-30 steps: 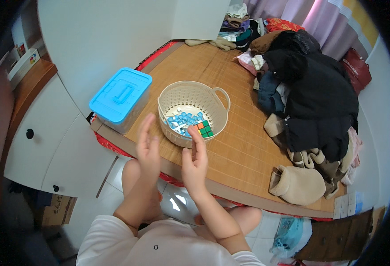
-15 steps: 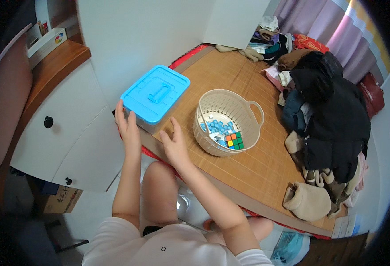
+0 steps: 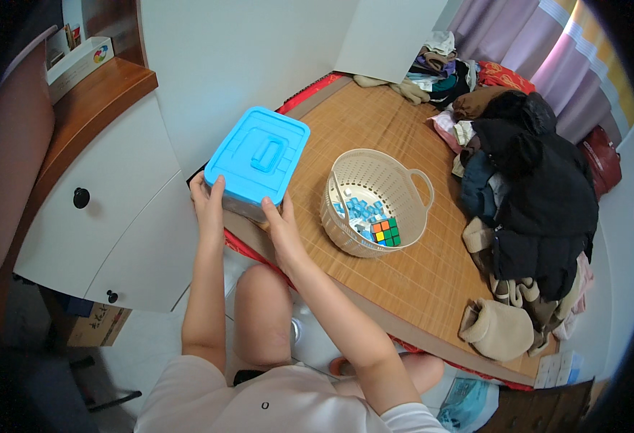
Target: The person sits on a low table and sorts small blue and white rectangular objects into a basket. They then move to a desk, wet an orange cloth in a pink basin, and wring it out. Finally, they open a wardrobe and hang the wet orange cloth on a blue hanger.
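Observation:
A plastic storage box with a bright blue lid (image 3: 248, 144) sits at the left end of the woven mat; its lid is on and has a moulded handle. At the box's near left corner is my left hand (image 3: 207, 206), its thumb against the lid edge and its fingers round the side. My right hand (image 3: 284, 231) grips the near right corner, thumb at the lid rim, fingers partly hidden. Right of the box stands a beige perforated basket (image 3: 338, 234) with handles. Inside it lie small blue-and-white pieces (image 3: 362, 209) and a puzzle cube (image 3: 385, 232).
A black jacket (image 3: 540, 209) and other clothes are heaped along the right side of the mat (image 3: 382, 119). A beige fleecy item (image 3: 501, 332) lies near its front edge. On the left stands a white cabinet (image 3: 108, 187) with a wooden top. A white wall rises behind the box.
Both hands have closed in on the box, the right one reaching its near right corner. The box has turned slightly, its near left corner shifting to the right.

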`<state>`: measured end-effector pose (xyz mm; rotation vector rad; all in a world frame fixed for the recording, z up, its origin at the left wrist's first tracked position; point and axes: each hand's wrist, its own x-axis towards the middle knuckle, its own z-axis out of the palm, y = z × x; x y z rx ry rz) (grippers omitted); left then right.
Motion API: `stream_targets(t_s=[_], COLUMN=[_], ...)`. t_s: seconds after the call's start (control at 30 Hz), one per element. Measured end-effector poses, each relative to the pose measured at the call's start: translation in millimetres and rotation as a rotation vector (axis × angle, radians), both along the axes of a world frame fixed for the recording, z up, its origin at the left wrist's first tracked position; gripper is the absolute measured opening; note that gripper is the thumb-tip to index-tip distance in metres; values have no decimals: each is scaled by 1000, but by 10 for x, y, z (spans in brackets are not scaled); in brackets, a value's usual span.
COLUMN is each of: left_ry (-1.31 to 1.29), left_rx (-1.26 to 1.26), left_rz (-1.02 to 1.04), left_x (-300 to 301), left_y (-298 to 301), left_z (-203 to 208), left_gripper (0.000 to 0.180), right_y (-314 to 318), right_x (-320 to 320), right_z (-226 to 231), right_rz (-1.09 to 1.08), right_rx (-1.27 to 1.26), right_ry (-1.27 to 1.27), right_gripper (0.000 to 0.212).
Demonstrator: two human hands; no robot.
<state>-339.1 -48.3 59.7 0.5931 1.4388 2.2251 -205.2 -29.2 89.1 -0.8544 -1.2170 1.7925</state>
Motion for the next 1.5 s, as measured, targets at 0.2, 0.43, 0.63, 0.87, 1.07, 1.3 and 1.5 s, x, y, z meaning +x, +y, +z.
stream_targets(t_s=[0.2,0.43,0.63,0.87,1.07,1.3,1.5], left_ry=[33,14,113,309,368,865,900], left_rx=[38,233,336,357,232,-106,-105], left_rz=[-67,-27,-91,-357,-528,-196,-174], left_x=[215,780,1268,1774,1879,1831,1920], left_y=[-167,-593,-600,-87,260,199,202], left_z=[54,557,1095,1119,880,744,540], left_gripper=[43,45,46,53,56,62,65], right_y=[8,-355,-380,-116,406,565,509], right_x=[90,488,1014,1766,2104,2101,2143], right_z=[5,573,984,1260,863,598,633], right_rz=[-1,40,-101,-288,-267,-240,-389], right_rx=[-68,44,237,279,194,57,57], right_ry=[50,136,149,134,139,129,7], right_gripper=[55,52,45,43,48,45,44])
